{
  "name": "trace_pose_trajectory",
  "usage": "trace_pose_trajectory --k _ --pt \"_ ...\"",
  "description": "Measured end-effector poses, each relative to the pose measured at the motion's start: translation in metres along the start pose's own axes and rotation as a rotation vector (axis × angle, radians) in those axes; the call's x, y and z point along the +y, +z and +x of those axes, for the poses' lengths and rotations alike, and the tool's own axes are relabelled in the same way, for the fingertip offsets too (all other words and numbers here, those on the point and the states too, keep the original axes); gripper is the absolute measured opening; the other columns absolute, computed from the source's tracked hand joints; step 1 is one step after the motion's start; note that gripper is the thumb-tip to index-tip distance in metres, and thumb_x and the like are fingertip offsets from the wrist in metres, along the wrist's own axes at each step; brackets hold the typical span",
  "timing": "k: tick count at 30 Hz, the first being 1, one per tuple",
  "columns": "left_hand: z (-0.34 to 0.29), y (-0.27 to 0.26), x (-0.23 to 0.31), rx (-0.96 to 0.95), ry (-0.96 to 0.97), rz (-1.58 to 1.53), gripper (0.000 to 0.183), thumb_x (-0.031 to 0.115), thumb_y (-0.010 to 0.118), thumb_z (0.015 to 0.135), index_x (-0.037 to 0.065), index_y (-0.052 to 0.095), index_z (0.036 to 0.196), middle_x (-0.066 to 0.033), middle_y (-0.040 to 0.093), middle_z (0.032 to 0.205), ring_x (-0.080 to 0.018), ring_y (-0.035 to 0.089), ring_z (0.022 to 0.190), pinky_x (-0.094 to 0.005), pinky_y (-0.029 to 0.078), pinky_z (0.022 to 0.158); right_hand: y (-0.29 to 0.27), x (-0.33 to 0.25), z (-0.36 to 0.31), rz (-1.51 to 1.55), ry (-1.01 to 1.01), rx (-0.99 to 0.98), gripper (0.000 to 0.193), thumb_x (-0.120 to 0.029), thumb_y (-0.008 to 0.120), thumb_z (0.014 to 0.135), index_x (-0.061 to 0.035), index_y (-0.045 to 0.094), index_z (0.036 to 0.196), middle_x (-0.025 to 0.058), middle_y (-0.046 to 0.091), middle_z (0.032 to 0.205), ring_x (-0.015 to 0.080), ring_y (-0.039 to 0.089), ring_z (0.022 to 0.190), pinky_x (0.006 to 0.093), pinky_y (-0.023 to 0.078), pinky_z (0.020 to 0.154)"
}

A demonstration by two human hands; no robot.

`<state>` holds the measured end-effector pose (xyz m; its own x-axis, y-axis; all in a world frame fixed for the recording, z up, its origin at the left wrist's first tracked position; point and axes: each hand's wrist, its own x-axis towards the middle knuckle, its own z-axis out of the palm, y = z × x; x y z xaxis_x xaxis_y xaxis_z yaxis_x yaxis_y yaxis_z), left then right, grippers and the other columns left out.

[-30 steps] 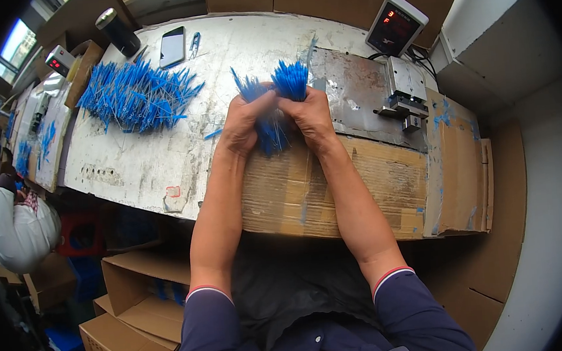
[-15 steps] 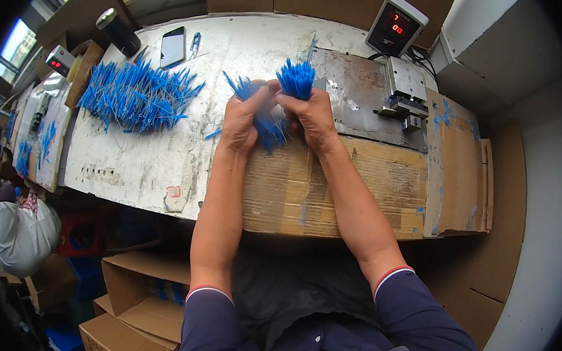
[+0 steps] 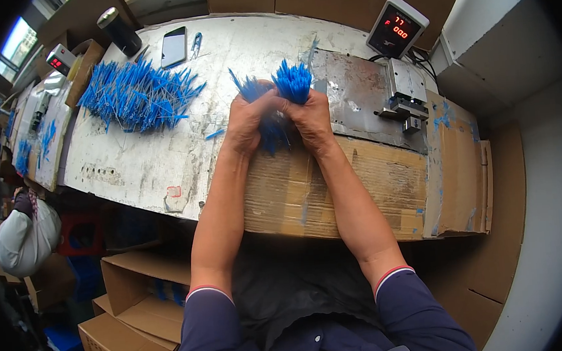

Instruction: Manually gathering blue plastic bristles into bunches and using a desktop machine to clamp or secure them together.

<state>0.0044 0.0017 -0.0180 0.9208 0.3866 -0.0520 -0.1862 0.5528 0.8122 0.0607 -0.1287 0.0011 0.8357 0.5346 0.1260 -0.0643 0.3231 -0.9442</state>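
Observation:
Both my hands meet over the worn white workbench. My left hand and my right hand are closed together around a bundle of thin blue-tipped wire pieces, whose ends stick up above my fingers and hang down between my palms. A large loose pile of the same blue wire pieces lies on the bench to the left of my hands. Below my wrists the bench front is covered by a sheet of brown cardboard.
A small metal fixture sits on a steel plate right of my hands, with a digital counter box behind it. A phone and dark cylinder lie at the back. Open cardboard boxes stand below left. Another person sits at far left.
My hands have kept hold of the bundle and shifted it slightly, the blue tips now standing a little more upright. Nothing else has moved.

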Motion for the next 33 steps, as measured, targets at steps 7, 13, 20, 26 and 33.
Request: trace_pose_trajectory --k 7,13,20,26,33 --pt "-0.002 0.006 -0.002 -0.045 0.125 0.173 0.020 0.005 0.071 0.094 0.005 0.065 0.113 -0.0070 0.072 0.108 -0.0138 0.068 0.096 -0.0289 0.057 0.087 -0.005 0.002 0.001 0.117 0.123 0.131 0.013 -0.006 0.077 0.089 -0.0013 0.076 0.101 0.0006 0.073 0.087 0.0029 0.057 0.064 0.0205 0.046 0.056" --pt "-0.004 0.005 0.005 -0.087 0.034 -0.032 0.027 0.005 0.074 0.090 0.002 0.061 0.113 -0.0104 0.071 0.108 -0.0212 0.068 0.104 -0.0364 0.054 0.096 -0.002 -0.002 0.001 0.141 0.117 0.171 0.009 -0.009 0.074 0.091 -0.0015 0.075 0.097 0.0006 0.068 0.075 0.0046 0.052 0.053 0.0205 0.038 0.046" --pt "0.016 -0.025 -0.009 0.187 0.134 -0.286 0.022 0.000 0.063 0.098 0.002 0.053 0.117 -0.0182 0.069 0.103 -0.0310 0.071 0.096 -0.0489 0.062 0.090 -0.004 0.007 0.007 0.223 -0.018 0.393 0.010 -0.007 0.077 0.089 -0.0021 0.069 0.088 0.0046 0.067 0.072 0.0095 0.057 0.052 0.0239 0.040 0.042" --pt "0.024 -0.047 -0.006 0.396 0.218 -0.431 0.018 -0.001 0.060 0.100 0.004 0.054 0.116 -0.0153 0.068 0.101 -0.0243 0.067 0.088 -0.0432 0.061 0.086 -0.016 0.011 0.014 0.327 -0.106 0.589 0.013 -0.008 0.076 0.091 -0.0015 0.065 0.087 0.0087 0.066 0.074 0.0177 0.063 0.059 0.0300 0.051 0.047" --pt "0.009 -0.024 0.006 0.301 0.255 -0.051 0.028 0.014 0.064 0.102 0.000 0.056 0.125 -0.0138 0.068 0.101 -0.0111 0.058 0.069 -0.0249 0.048 0.057 -0.025 0.005 0.016 0.430 -0.126 0.638 0.011 -0.010 0.072 0.093 -0.0013 0.066 0.090 0.0093 0.068 0.079 0.0200 0.068 0.063 0.0337 0.060 0.055"
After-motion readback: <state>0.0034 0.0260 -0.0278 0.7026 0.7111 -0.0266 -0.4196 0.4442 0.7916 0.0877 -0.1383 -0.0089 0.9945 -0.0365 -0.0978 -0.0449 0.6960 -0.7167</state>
